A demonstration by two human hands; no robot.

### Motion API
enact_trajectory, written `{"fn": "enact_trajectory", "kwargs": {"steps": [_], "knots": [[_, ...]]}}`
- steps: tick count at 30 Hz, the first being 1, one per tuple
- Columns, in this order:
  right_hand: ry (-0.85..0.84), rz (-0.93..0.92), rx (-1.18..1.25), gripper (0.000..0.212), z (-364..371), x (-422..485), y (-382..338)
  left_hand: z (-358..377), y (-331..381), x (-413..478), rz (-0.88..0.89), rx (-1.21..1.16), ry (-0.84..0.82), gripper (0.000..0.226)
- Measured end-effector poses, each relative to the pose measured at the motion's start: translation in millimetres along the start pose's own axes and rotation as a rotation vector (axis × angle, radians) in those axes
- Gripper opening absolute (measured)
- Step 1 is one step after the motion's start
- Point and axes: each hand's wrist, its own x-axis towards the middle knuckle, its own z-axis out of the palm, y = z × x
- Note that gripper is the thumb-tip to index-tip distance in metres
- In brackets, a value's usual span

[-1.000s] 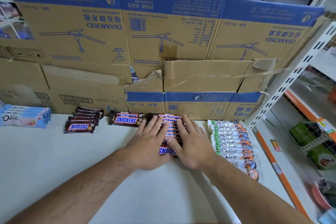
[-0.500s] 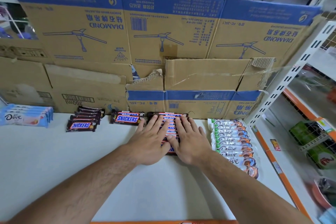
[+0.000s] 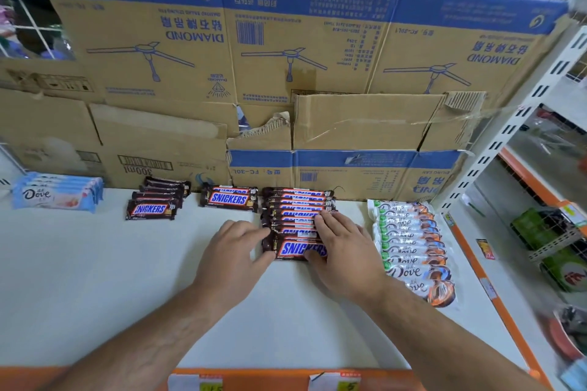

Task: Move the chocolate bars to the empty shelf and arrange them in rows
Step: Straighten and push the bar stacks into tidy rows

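Your left hand [image 3: 235, 251] has slid off the top of the Snickers row [image 3: 295, 209] and now sits on the white shelf [image 3: 95, 279] just left of it. Its fingers are close together and slightly bent, and the tips touch the left ends of the nearest bars. Your right hand [image 3: 343, 251] has shifted toward the right end of the row. Its fingers lie straight and side by side across the wrappers, and the thumb is against the front edge of the nearest bar. Neither hand pinches anything.

The row runs from the cardboard sheets [image 3: 286, 57] at the back of the shelf toward you, with the bars overlapping like tiles, labels up. Just to its right lies a similar overlapped row of orange Dove bars [image 3: 413, 247]. To its left stand a short Snickers stack [image 3: 228, 198], then a row of smaller Snickers bars [image 3: 155, 201], and far left a group of blue Dove bars [image 3: 54, 195].
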Motion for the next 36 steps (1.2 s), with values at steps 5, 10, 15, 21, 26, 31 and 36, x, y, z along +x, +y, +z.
{"fn": "enact_trajectory", "kwargs": {"steps": [5, 10, 15, 21, 26, 31, 36], "knots": [[0.002, 0.015, -0.015, 0.074, 1, 0, -2, 4, 7, 2, -0.061, -0.029, -0.054, 0.028], [-0.015, 0.023, -0.026, 0.073, 0, 0, -3, 3, 8, 3, -0.120, -0.059, -0.077, 0.028], [-0.019, 0.034, -0.037, 0.072, -1, -1, -5, 2, 8, 2, -0.175, -0.115, -0.088, 0.029], [-0.002, 0.058, -0.041, 0.071, 0, -4, -8, 6, 4, 0, -0.207, -0.154, -0.108, 0.028], [0.022, 0.065, -0.044, 0.070, -2, -5, -11, 8, -1, 1, -0.214, -0.170, -0.131, 0.029], [0.084, 0.094, -0.021, 0.071, -6, -11, -13, 7, -4, 2, -0.062, -0.096, -0.036, 0.041], [0.142, 0.078, -0.057, 0.058, -9, -28, -12, 5, 14, 10, 0.196, 0.031, -0.072, 0.046]]}}
